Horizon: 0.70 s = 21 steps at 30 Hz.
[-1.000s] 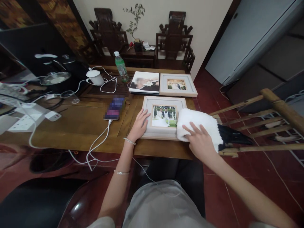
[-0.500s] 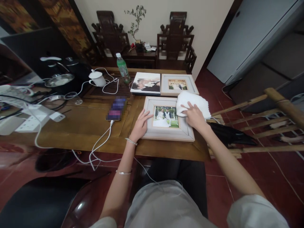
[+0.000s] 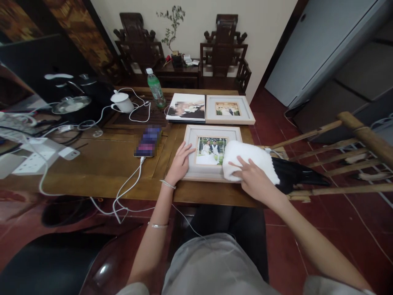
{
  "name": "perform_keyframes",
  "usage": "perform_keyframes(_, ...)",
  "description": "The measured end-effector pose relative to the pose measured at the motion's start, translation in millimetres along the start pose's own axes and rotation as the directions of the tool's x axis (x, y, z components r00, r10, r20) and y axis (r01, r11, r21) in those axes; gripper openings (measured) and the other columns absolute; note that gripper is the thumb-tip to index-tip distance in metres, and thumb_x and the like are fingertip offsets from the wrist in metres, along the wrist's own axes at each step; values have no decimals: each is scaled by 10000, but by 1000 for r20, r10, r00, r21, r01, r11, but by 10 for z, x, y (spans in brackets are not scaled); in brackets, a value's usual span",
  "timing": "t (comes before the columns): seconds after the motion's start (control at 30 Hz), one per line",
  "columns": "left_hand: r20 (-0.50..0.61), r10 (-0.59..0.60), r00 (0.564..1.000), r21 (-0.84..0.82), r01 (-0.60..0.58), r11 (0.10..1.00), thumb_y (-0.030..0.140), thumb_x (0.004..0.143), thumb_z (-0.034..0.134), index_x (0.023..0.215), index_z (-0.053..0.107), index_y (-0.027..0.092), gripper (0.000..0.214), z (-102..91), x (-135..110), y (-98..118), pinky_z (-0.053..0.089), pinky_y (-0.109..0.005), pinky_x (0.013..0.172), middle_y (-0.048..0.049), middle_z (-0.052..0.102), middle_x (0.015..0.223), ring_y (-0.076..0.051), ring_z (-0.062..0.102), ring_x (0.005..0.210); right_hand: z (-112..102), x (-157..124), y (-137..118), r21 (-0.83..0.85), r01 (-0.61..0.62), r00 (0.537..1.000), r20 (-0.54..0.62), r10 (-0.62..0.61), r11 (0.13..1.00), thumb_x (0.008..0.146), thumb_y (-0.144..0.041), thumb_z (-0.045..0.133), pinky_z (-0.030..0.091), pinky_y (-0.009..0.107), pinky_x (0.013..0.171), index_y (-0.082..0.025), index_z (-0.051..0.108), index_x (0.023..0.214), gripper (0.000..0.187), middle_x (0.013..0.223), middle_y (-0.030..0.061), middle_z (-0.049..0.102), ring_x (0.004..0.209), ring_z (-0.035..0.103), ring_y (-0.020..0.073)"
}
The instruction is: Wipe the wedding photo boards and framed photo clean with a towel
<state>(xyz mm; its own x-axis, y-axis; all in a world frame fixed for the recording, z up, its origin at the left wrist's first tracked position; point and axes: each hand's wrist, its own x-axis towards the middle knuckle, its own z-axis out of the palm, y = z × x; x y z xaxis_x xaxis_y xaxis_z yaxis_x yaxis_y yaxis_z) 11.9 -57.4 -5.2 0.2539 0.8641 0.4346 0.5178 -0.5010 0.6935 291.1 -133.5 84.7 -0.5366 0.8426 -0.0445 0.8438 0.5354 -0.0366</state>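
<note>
A light-coloured picture frame (image 3: 192, 169) with a photo of two people lies flat before me at the table's edge. My left hand (image 3: 181, 162) rests on its left border, fingers stretched out and flat. A fluffy white cloth (image 3: 260, 157) covers the frame's right side, including its lower right corner. Under my right hand (image 3: 251, 174) the cloth is held against the frame, with some fingers spread on top and others bent into the cloth.
Behind lie a second picture frame (image 3: 245, 119) and a white-edged photo panel (image 3: 187, 98). A phone (image 3: 147, 141) on a charging cable, a green bottle (image 3: 156, 88), a lidded white cup (image 3: 122, 101) and a power strip (image 3: 38, 157) are leftward. A bamboo rack (image 3: 325, 133) stands right.
My right hand has moved the white cloth down the frame's right side, from the upper right corner to the lower right. The left hand stays on the left border.
</note>
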Motion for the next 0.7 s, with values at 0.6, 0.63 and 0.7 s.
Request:
perform_keyframes(0.6,-22,28,999,-33,-29,999,75,918,356,1217,598,222,411,17,-12,-40,249,-531,1159,-71,532,1384,-208,278,1425,209,1886,-15,-162,73,974,-199,-105,984,853,-13,420,211,575,1135,-202,689,1093,407,1505,22,385,1425,230,305)
perform_keyframes(0.63,-23,31,999,-30,-32,999,75,919,355,1218,597,220,411,17,-13,-44,250,-529,1159,-73,533,1383,-206,280,1424,216,1865,9,-160,45,978,-192,-76,986,851,-13,424,219,576,1128,-210,691,1089,408,1501,17,391,1423,239,303)
perform_keyframes(0.7,-24,38,999,-25,-38,999,75,922,353,1217,598,214,408,18,-14,-50,255,-523,1159,-78,534,1380,-204,281,1423,198,1763,133,-165,-4,982,-187,-27,986,839,1,419,219,575,1122,-211,698,1076,422,1492,8,405,1417,253,304)
